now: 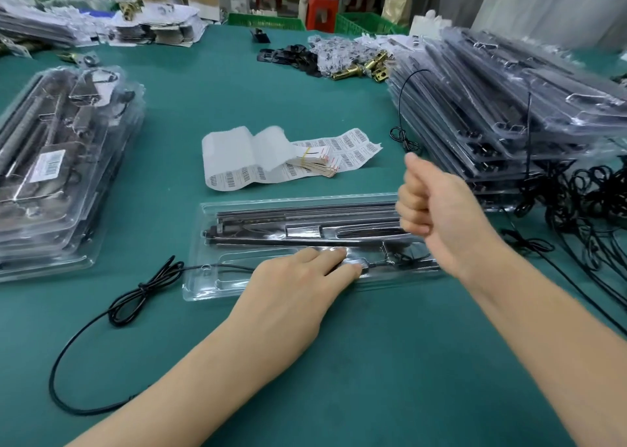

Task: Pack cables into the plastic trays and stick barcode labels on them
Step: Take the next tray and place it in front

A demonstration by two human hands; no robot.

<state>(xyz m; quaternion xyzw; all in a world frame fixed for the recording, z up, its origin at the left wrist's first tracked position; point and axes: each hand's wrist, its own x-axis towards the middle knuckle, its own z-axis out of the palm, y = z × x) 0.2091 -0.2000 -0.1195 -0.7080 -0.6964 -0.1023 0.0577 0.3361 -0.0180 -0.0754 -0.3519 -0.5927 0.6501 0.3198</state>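
Observation:
A clear plastic tray (203,287) with dark metal rods lies on the green table in front of me. My left hand (298,280) presses flat on its near compartment, fingertips on a black cable (135,294) that runs through the tray and loops off its left end. My right hand (437,209) hovers above the tray's right end with fingers curled; nothing shows in it. A strip of barcode labels (353,151) lies just behind the tray, beside a banded bundle of labels (315,161).
A stack of packed, labelled trays (57,161) sits at the left. A tall stack of trays (502,107) stands at the right, with a tangle of black cables (583,195) by its near side. Brass fittings (369,66) and black clips (288,58) lie at the back.

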